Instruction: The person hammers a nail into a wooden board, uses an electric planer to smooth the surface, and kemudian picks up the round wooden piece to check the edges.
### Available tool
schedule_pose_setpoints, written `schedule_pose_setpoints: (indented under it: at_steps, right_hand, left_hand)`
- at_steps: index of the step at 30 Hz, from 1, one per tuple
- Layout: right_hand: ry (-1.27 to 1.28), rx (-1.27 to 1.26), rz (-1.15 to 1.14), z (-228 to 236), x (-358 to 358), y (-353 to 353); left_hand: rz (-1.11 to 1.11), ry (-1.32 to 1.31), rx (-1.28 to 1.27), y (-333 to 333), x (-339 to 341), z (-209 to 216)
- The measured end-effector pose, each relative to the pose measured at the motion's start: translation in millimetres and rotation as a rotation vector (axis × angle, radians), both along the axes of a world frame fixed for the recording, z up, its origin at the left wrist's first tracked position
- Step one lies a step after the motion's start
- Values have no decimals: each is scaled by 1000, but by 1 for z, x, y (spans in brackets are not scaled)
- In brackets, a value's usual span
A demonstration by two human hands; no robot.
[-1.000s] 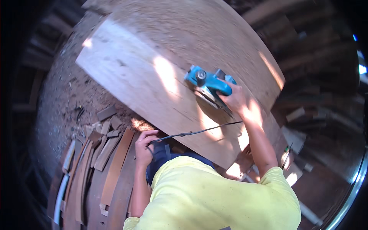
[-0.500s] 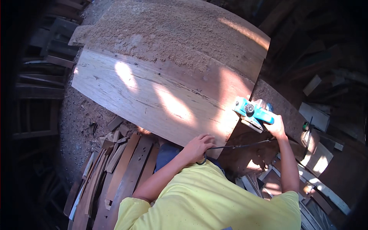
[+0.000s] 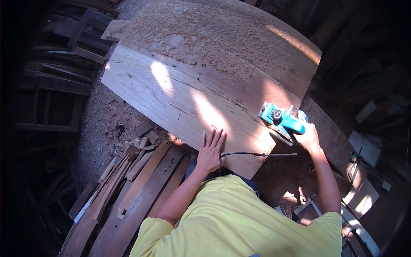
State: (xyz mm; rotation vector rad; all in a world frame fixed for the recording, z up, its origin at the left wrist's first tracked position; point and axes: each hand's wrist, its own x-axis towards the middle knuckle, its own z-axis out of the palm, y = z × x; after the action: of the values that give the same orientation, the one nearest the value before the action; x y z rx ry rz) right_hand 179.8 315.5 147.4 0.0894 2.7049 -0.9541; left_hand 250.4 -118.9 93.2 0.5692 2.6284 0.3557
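Dim surroundings hold stacked dark timber (image 3: 64, 81) at the upper left of the frame and long brown wooden planks (image 3: 143, 197) at the lower left. Across the upper middle spreads a broad brown wooden panel (image 3: 299, 68), thickly strewn with loose tan shavings (image 3: 192, 30). Along its lower side lies a long pale wooden board (image 3: 180, 103), slanting from the upper left toward the right of centre, with sunlit patches on it. At that board's right end is a blue hand-held electric planer with a round black knob (image 3: 293, 124). The right grip (image 3: 309, 138) is wrapped around the planer's handle; whether the planer's sole touches the wood cannot be told. The left grip (image 3: 209, 156) lies palm down at the board's near edge, fingers lightly spread, beside a thin dark cord (image 3: 257, 154) running rightward; whether the thumb pins the cord is hidden.

Judging by the light wood and the many shavings beyond, much of the planing looks done. Dark streaks and rough cracks along the board's upper side seem to be what is left; how even the face is cannot be told
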Motion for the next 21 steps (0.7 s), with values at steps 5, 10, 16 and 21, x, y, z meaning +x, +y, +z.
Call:
schedule_pose_setpoints:
  at_steps: [5,10,16,21]
  right_hand:
    - [41,-25,41,-6,-25,-32]
    - [100,-59,116,-1,-61,-80]
    - [143,-36,144,-5,-101,-140]
    - [119,-47,171,-24,-135,-184]
  left_hand:
    - [90,-1,-58,-34,-1,-2]
    - [161,14,-106,-68,-7,-1]
    - [193,42,-113,-111,-29,4]
    - [229,72,-115,-148,-55,-1]
